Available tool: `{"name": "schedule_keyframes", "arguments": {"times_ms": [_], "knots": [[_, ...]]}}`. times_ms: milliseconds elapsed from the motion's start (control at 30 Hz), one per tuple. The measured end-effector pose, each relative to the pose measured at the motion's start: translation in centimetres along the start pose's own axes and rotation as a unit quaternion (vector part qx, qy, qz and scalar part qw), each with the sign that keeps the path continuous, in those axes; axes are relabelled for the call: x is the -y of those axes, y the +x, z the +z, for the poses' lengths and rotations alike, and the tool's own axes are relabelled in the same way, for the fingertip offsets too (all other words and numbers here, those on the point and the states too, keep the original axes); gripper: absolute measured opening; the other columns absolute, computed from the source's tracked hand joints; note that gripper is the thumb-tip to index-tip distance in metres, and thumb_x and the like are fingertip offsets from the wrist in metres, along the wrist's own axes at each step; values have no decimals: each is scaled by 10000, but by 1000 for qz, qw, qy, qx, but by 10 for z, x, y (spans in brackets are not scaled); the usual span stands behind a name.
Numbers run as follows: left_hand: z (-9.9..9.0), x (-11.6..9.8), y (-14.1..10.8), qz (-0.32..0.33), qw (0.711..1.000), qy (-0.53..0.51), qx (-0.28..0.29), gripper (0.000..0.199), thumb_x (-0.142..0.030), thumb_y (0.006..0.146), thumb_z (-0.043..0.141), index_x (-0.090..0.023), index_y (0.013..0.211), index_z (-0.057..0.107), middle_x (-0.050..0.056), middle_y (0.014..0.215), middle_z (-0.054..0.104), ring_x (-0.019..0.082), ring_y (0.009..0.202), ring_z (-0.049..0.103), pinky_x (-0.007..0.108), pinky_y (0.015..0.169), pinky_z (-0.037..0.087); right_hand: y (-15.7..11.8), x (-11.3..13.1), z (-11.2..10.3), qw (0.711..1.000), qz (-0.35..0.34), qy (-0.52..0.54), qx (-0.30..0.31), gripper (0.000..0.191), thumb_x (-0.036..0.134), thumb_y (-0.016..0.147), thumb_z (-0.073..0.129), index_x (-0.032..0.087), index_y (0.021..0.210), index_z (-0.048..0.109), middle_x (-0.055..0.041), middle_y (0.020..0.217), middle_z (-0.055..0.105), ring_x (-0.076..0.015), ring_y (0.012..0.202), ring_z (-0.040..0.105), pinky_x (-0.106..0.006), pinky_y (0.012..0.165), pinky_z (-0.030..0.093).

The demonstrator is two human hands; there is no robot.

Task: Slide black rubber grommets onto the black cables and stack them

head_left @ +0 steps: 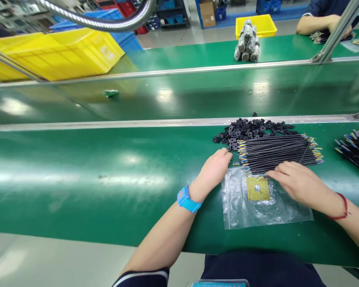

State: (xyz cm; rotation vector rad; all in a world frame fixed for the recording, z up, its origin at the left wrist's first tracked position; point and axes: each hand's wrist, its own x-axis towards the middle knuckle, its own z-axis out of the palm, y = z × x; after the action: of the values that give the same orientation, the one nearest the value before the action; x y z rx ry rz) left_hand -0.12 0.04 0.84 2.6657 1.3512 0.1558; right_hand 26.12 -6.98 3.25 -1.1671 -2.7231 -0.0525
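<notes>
My left hand (pixel 215 166), with a blue wrist strap, is closed at the near left edge of a pile of small black plastic parts (pixel 251 129). What its fingertips hold, if anything, is too small to make out. A row of black cables (pixel 275 149) with stripped blue, yellow and white wire ends lies just right of it. My right hand (pixel 296 181) is closed, thumb and fingers at the near edge of the row, pinching a black cable there. Under and below the hands lies a clear zip bag (pixel 239 211) with a yellow square plate (pixel 253 194) that has a round hole.
More black cables (pixel 357 149) lie at the right edge. A metal rail (pixel 137 124) crosses behind the green bench (pixel 92 211). Farther back are yellow bins (pixel 74 54), wrapped cylindrical parts (pixel 247 44), and a co-worker's arm (pixel 320 24). A flexible metal hose (pixel 107 24) hangs upper left.
</notes>
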Motion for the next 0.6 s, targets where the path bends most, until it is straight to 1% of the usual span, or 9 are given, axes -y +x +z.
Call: {"name": "schedule_keyframes", "arguments": {"times_ms": [67,133,200,267,333,400,500,533,600], "knots": [[-1,-1,-1,-13,1000,-3,-1,232,-62,875,357,-140,904,573,83,892,552,197,812,539,329,750,491,-11,4,4,1000,5,7,9,318,100,885,381,157,1120,587,-60,844,610,-175,756,540,-323,705,437],[-1,-3,-1,-27,1000,-2,-1,220,-56,863,364,-143,897,563,83,898,551,190,803,537,324,747,492,-17,7,10,1000,10,13,9,312,100,888,383,150,1129,576,-66,881,627,-173,790,560,-323,743,450],[-1,-4,0,-32,999,-2,-1,204,-61,859,375,-145,896,557,83,904,554,191,819,540,323,763,491,-19,8,16,1000,11,13,14,270,102,892,390,140,1062,596,-71,870,630,-174,789,562,-318,736,453],[-1,-4,1,-34,999,-11,-2,186,-81,866,389,-148,896,559,81,903,557,196,838,545,328,779,489,-18,8,18,1000,2,1,25,241,91,885,398,147,959,620,-65,813,613,-171,747,546,-312,695,445],[-1,-4,1,-40,998,-40,-22,178,-99,873,400,-145,920,565,83,905,559,202,854,550,339,788,489,-16,8,19,999,-6,-16,39,238,70,871,409,157,905,628,-64,815,600,-170,734,530,-312,680,437],[-4,-5,1,-51,992,-92,-71,188,-107,874,414,-145,974,568,88,941,568,202,888,555,347,808,486,-15,6,19,998,-5,-22,52,233,62,862,425,162,907,631,-68,851,599,-174,751,526,-317,682,438],[-7,-10,-1,-58,963,-216,-150,198,-116,864,452,-162,1008,580,72,964,588,178,905,562,334,830,479,-15,0,20,999,-6,11,46,233,77,879,427,158,950,633,-67,851,603,-172,763,534,-316,696,455],[-8,-13,-2,-59,948,-269,-159,192,-124,856,469,-168,1000,589,62,952,594,163,879,568,322,818,482,-14,-2,21,999,-6,28,33,233,89,890,421,155,966,631,-65,845,608,-168,764,540,-313,705,462],[-6,-20,-3,-64,909,-384,-147,189,-142,843,491,-168,994,600,51,928,599,138,809,578,297,771,495,-12,-5,18,998,1,57,-1,224,127,912,417,152,999,622,-63,852,624,-161,776,558,-308,725,474]]}}
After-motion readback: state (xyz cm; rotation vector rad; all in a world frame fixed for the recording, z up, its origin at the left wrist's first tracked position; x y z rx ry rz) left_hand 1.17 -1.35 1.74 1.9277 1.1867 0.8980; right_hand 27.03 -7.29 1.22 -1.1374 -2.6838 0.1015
